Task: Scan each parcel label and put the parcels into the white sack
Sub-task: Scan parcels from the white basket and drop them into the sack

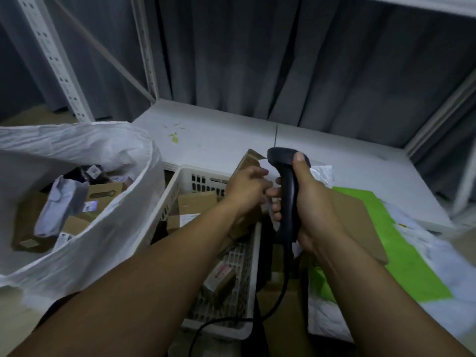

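**Curtained shelf bay: a parcel (248, 161) raised to the scanner (286, 181)**

Grey curtains (257, 60) hung behind a white shelf board (219, 135) that filled the upper middle of the frame, framed by pale metal uprights.

At centre frame the left hand (244, 191) gripped the brown cardboard parcel, fingers curled round its edge, and held it tilted above the far right corner of a white slatted basket (201, 180). The tilt appeared meant to turn the parcel's white label (265, 166) towards the reader. Just right of it, the right hand (309, 199) was clenched round the black scanner's handle, thumb laid over the head, with the head almost touching the parcel. Held that close and upright, it looked set to read the label. Its cable (283, 287) trailed down to the bottom edge of the frame.

More cardboard boxes (197, 202) lay in the basket below, probably waiting their turn. The white sack (103, 240) stood wide open at left of frame, touching the basket, so a scanned parcel would need only a short swing across. Boxes and grey mailers (61, 204) lay inside it. A flat brown card (360, 222) and a green sheet (401, 248) lay at lower right.

The scan seemed to be the step in hand, with the drop into the sack not yet made.
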